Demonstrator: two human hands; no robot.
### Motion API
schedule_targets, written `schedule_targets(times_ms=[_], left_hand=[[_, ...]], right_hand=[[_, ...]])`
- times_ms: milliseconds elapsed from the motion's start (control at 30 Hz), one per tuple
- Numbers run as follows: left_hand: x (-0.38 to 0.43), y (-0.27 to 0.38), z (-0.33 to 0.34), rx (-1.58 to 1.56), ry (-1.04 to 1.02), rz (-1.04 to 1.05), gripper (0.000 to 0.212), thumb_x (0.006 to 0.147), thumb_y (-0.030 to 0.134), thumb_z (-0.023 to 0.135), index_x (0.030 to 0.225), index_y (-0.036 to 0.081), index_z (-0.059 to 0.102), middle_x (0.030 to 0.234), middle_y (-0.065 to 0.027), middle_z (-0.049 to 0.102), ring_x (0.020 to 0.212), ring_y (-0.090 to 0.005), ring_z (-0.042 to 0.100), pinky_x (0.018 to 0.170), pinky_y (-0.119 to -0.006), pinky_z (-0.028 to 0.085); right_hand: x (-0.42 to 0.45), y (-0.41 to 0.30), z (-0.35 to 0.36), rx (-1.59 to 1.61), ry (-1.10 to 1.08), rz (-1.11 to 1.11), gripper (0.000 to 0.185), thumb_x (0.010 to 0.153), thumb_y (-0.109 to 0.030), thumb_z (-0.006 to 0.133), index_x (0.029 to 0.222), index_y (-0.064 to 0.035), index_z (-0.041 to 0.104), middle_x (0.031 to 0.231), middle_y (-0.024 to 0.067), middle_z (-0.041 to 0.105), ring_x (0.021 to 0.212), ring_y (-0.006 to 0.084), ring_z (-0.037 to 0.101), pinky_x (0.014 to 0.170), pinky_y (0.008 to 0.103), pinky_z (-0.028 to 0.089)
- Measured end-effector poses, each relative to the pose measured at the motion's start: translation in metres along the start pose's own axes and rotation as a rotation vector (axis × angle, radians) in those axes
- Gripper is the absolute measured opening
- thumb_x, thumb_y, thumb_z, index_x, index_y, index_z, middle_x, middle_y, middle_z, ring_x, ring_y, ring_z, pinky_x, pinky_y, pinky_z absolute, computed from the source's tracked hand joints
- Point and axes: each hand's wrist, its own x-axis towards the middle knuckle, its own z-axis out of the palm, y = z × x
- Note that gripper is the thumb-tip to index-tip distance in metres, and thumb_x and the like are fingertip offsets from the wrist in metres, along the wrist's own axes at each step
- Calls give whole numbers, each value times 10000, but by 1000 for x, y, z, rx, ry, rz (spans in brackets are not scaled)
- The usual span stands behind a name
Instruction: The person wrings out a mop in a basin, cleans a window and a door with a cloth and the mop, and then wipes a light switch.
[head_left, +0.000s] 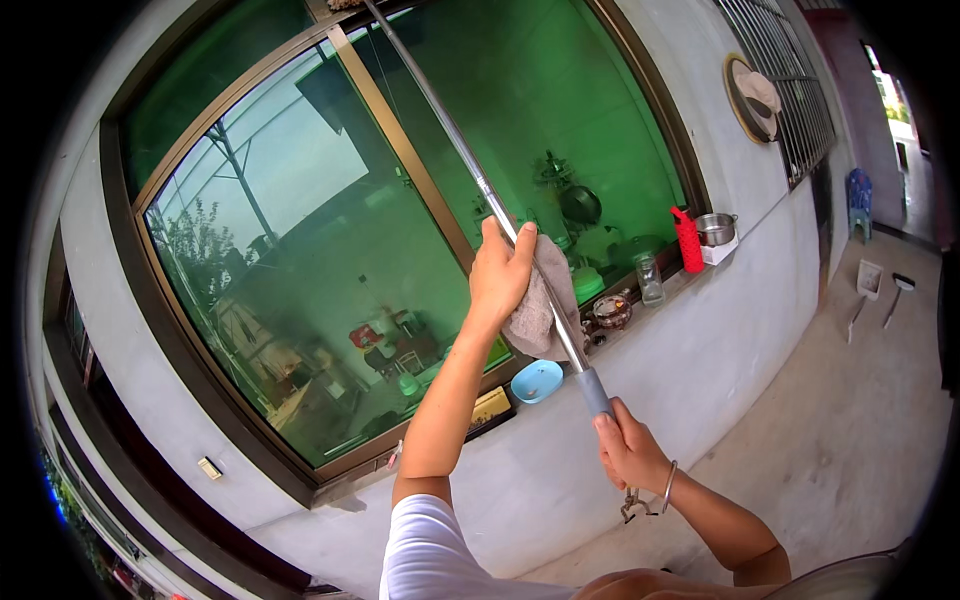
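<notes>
My left hand (501, 274) is closed around the shaft of a telescopic metal pole (457, 139), thumb laid along it. A greyish-beige cloth (538, 319) is bunched by my left palm and hangs behind the shaft. Lower down, my right hand (634, 448) grips the pole's grey handle (595, 391), with a cord loop (634, 504) dangling below. The pole slants up to the left in front of a sliding window (300, 300). At its far end a fluffy brownish head (345, 4) is mostly cut off by the picture's top edge, near the upper window frame.
Along the sill stand a light-blue plastic dish (537, 381), a yellow box (489, 409), a small teapot-like vessel (613, 310), a glass jar (649, 280), a red bottle (688, 241) and a metal pot (716, 229). A hat (754, 97) hangs on the wall. A dustpan (868, 281) lies on the floor.
</notes>
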Motion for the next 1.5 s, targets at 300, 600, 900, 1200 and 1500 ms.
schedule_targets(times_ms=[300,600,900,1200,1500], left_hand=[[124,21,37,-287,161,69,572,906,364,481,1264,-58,336,861,-172,601,809,-277,595,754,-380,448],[264,39,55,-26,250,123,420,904,333,405,1069,-49,459,1026,-259,591,979,-392,572,864,-427,418],[322,61,178,47,298,124,405,891,356,414,1046,-15,456,1017,-214,612,948,-391,585,833,-443,439],[397,125,324,91,179,161,423,888,382,414,1093,14,452,1024,-207,622,975,-380,591,852,-453,435],[408,206,430,67,98,81,514,852,353,437,1200,-26,424,1098,-229,605,1050,-353,577,909,-441,415]], right_hand=[[149,-134,-81,-18,-120,-131,339,961,-430,368,942,-94,323,555,19,364,348,93,357,307,259,342],[245,-197,-148,-54,-126,-278,373,948,-439,383,1015,-73,354,655,27,410,394,72,388,323,234,340],[281,-168,-275,-222,190,-603,422,916,-286,496,1217,0,419,600,33,503,419,103,474,360,270,389],[295,-179,-425,-60,185,-503,449,923,-293,489,1276,-34,388,607,19,468,395,99,431,341,264,357],[262,-194,-532,-50,275,-366,462,940,-305,470,1304,-55,336,598,-3,400,369,79,354,329,249,317]])
